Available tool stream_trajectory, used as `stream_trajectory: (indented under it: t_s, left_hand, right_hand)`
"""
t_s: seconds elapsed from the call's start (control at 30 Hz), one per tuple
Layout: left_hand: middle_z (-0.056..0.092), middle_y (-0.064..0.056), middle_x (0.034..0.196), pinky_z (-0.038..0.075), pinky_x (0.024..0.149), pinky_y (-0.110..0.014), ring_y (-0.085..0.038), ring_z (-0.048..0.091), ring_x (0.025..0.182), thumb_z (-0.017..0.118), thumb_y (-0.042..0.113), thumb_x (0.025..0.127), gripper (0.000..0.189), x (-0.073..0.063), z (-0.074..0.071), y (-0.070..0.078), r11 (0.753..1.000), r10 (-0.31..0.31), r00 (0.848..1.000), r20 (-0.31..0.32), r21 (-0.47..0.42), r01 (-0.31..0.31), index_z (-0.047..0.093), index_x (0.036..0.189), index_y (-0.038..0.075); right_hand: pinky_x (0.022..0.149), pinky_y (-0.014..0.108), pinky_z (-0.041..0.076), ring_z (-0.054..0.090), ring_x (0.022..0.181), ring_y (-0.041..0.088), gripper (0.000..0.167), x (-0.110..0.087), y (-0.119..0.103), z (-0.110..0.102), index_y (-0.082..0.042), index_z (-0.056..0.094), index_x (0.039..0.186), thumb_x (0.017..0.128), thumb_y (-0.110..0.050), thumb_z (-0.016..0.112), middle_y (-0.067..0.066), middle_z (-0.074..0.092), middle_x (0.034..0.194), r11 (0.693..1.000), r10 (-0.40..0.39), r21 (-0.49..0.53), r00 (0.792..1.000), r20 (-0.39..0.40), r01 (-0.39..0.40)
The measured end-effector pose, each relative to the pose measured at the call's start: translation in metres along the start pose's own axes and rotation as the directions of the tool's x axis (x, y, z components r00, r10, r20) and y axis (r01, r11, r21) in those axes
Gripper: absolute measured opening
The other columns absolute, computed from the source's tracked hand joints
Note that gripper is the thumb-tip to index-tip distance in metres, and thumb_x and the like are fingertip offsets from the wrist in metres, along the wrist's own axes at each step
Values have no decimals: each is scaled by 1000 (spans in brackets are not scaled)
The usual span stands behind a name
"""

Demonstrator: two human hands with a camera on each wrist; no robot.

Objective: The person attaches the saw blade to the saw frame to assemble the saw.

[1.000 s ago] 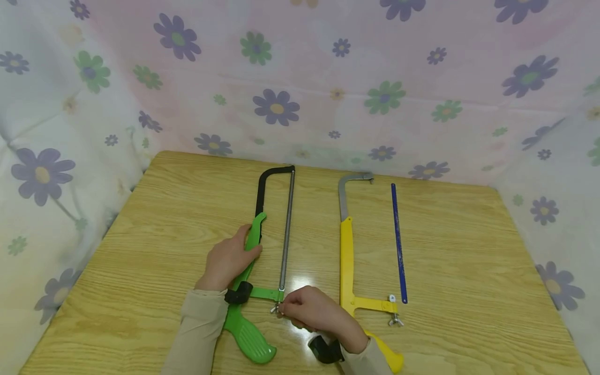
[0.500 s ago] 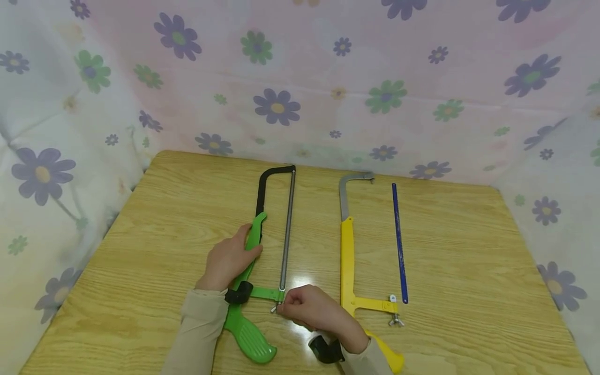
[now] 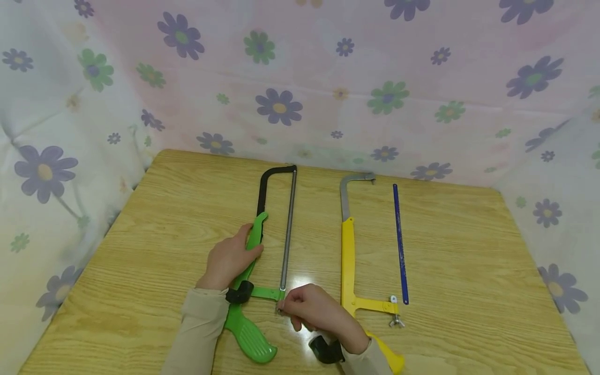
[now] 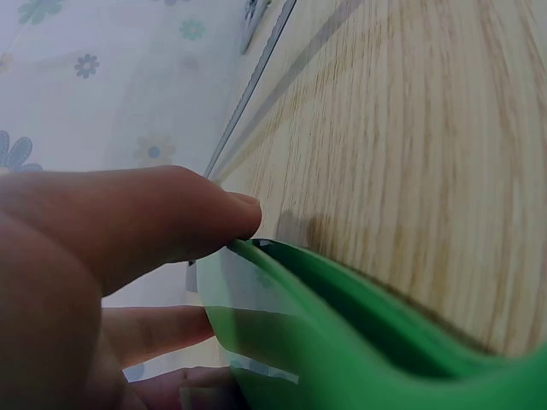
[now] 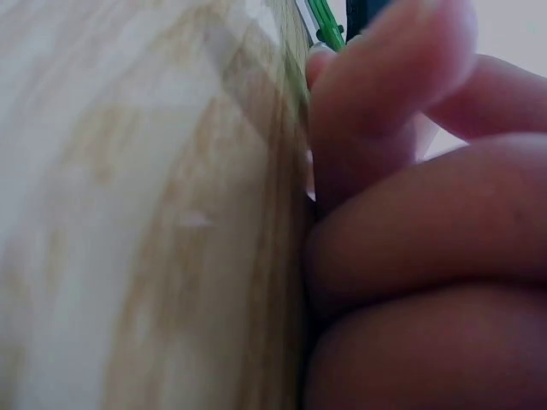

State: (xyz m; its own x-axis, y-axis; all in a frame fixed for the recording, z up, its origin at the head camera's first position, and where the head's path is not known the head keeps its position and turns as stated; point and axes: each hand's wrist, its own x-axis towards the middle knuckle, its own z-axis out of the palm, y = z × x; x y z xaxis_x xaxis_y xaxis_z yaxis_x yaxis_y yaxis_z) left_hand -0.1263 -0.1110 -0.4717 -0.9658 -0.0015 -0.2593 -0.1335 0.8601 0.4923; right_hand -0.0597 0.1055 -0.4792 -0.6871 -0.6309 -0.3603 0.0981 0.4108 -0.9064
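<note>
A green hacksaw (image 3: 253,338) with a black front bow lies on the table, a grey blade (image 3: 288,229) fitted along its right side. My left hand (image 3: 227,263) holds its frame at mid-length, thumb on the near side; in the left wrist view the thumb (image 4: 188,209) presses the edge of the green frame (image 4: 299,342). At the blade's near end my right hand (image 3: 315,311) pinches the small metal wing nut (image 3: 279,311), which the fingertips mostly cover. The right wrist view shows curled fingers (image 5: 427,213) close along the tabletop, with the wing nut hidden.
To the right lies a yellow hacksaw (image 3: 348,255) with no blade in its frame; my right forearm overlaps its handle. A loose blue blade (image 3: 400,245) lies beside it. A flowered cloth (image 3: 323,78) hangs behind the wooden table (image 3: 469,271) and on both sides.
My right fingertips have turned slightly at the wing nut, and its wings now show less. The lower right fingers have loosened a little. My left hand stays in place on the frame.
</note>
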Motion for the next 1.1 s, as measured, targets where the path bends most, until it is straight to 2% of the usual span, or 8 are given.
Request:
stream_trajectory:
  t_s: [0.2,0.6,0.7,0.93,1.1]
  left_hand:
    - [58,-4,69,33,41,-32,-19,47,48,52,47,82,65,1,0,0,1000,10,1000,-4,-4,-10,32,137,18]
    - [53,-2,59,33,40,-33,-19,46,45,52,47,82,67,-1,0,-1,1000,7,1000,4,-3,-7,31,138,18]
    - [53,-2,60,32,40,-32,-19,45,46,51,47,82,67,0,-1,0,1000,8,1000,4,-4,-8,31,138,18]
    - [56,-4,64,33,40,-32,-19,46,46,52,47,81,66,-1,-2,1,1000,7,1000,-4,-8,-7,32,138,18]
    - [55,-4,64,33,40,-32,-19,46,46,52,46,81,67,-2,-1,1,1000,6,1000,-3,-8,-6,32,138,18]
  right_hand:
    - [29,24,22,27,28,6,36,1,0,-1,-11,64,73,88,-41,51,0,54,49,1000,10,18,1000,9,-10]
    - [29,25,23,27,29,6,35,0,0,0,-10,62,69,87,-39,53,-1,54,49,1000,5,-1,1000,21,-5]
    - [30,24,24,28,29,6,33,0,0,-1,-11,62,70,86,-39,55,-2,52,47,1000,4,-22,1000,11,-4]
    - [31,24,29,32,31,8,30,0,0,-2,-10,53,72,82,-37,61,-2,43,45,999,17,48,1000,-6,-17]
    - [32,24,30,33,31,8,31,-1,0,-1,-10,53,69,82,-37,61,-2,43,45,999,17,39,1000,-6,-17]
